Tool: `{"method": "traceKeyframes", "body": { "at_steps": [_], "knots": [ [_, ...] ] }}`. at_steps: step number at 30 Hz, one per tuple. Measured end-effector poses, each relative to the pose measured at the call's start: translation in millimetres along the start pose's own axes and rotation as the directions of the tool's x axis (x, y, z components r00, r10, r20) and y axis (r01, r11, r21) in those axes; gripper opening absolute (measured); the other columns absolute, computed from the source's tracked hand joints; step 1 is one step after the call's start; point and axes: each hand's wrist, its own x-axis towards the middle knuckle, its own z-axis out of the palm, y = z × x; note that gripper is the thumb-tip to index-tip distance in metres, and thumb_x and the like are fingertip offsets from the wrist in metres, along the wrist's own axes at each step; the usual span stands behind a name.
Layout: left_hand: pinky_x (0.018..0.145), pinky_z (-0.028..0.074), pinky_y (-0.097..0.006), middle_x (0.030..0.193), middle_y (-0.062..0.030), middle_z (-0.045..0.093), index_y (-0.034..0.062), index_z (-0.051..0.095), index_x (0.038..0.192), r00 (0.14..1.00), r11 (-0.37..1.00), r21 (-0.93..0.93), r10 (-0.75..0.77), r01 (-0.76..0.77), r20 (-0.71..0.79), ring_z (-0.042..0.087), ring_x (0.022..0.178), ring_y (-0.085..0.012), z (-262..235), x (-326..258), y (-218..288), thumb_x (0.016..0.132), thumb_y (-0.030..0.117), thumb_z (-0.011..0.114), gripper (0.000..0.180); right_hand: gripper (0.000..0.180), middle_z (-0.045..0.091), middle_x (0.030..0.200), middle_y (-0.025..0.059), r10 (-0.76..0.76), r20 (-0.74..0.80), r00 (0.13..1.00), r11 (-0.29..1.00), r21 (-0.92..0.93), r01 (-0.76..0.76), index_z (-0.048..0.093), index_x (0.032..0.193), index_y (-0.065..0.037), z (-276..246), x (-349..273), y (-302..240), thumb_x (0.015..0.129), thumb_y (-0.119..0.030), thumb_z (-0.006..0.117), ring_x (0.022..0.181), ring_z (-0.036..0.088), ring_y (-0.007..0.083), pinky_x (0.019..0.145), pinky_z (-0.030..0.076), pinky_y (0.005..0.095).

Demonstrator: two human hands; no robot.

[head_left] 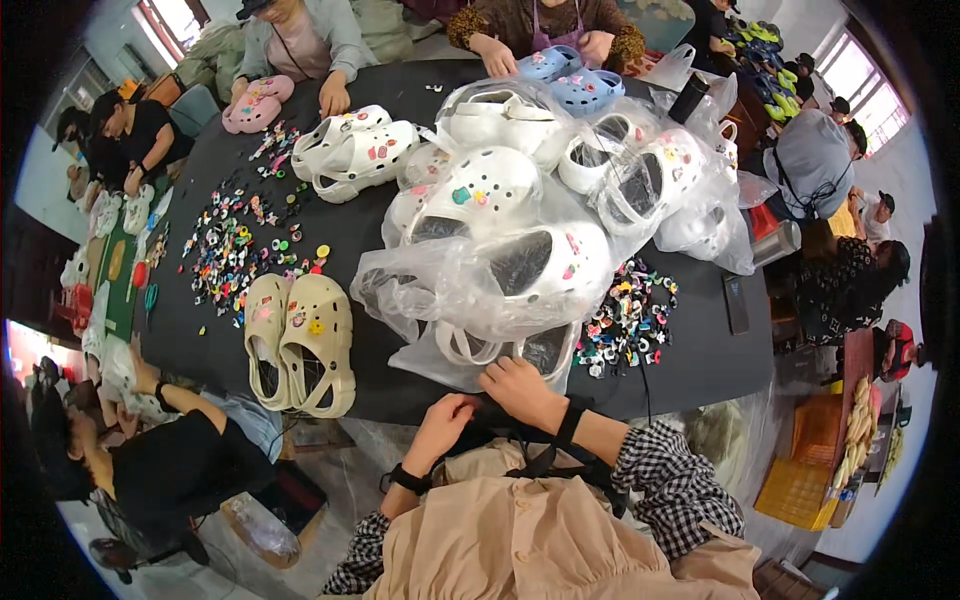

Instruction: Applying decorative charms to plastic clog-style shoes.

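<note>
A pile of white clogs (490,185) in clear plastic bags (415,290) covers the middle of the black table. At the pile's near edge lies a bagged white clog with its strap (563,352) toward me. My right hand (522,392) is closed beside that strap, its curled fingertips at the bag's lower edge; what they hold is hidden. Just left of it, at the table's front edge, my left hand (440,428) has its fingers pressed together, and I cannot make out anything in them. A pair of cream clogs (318,335) with charms stands to the left.
Small colourful shoe charms (235,245) are strewn at the left, with another heap of charms (630,320) at the right. A phone (736,304) and a metal cup (777,243) lie near the right edge. Across the table, people handle pink clogs (258,104) and blue clogs (588,90).
</note>
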Motion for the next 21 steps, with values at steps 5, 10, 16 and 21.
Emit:
{"method": "traceKeyframes", "body": {
  "at_steps": [5,10,16,21],
  "knots": [
    [0.098,0.047,-0.042,0.128,-0.0179,0.059,-0.0009,0.062,0.122,0.933,0.910,0.242,0.357,-0.337,-0.045,0.059,0.116,-0.0339,8,-3,14,0.091,0.002,0.057,0.031,0.011,0.058,0.083,0.0130,0.338,-0.129,0.932,0.733,0.657,-0.175,0.056,0.088,-0.004,-64,8,-15,0.083,-0.008,0.065,0.079,0.061,0.0346,0.069,0.051,0.0431],
    [0.113,0.030,-0.056,0.143,-0.0200,0.046,0.0011,0.049,0.138,0.718,0.556,0.590,0.694,-0.585,0.058,0.037,0.137,-0.0439,22,28,37,0.083,0.004,0.064,0.057,0.015,0.062,0.090,0.0127,0.221,-0.102,0.970,0.741,0.664,-0.099,0.061,0.099,-0.005,-94,0,-3,0.085,-0.007,0.068,0.081,0.063,0.0336,0.069,0.051,0.0415],
    [0.109,0.033,-0.056,0.134,-0.0192,0.050,0.0156,0.051,0.140,0.718,0.307,0.820,0.674,-0.483,0.171,0.043,0.128,-0.0414,31,59,42,0.074,0.027,0.077,0.071,0.027,0.060,0.098,0.0120,0.445,-0.470,0.762,0.879,0.392,-0.271,0.061,0.105,-0.007,-145,30,58,0.080,-0.008,0.071,0.089,0.061,0.0346,0.075,0.053,0.0424],
    [0.108,0.032,-0.058,0.133,-0.0202,0.050,0.0195,0.059,0.133,0.735,0.243,0.858,0.647,-0.451,0.203,0.044,0.126,-0.0418,38,66,43,0.078,0.027,0.074,0.058,0.033,0.060,0.107,0.0172,0.466,-0.471,0.749,0.881,0.172,-0.440,0.064,0.105,-0.006,-130,68,113,0.076,-0.017,0.074,0.094,0.062,0.0354,0.075,0.053,0.0452]
  ]
}}
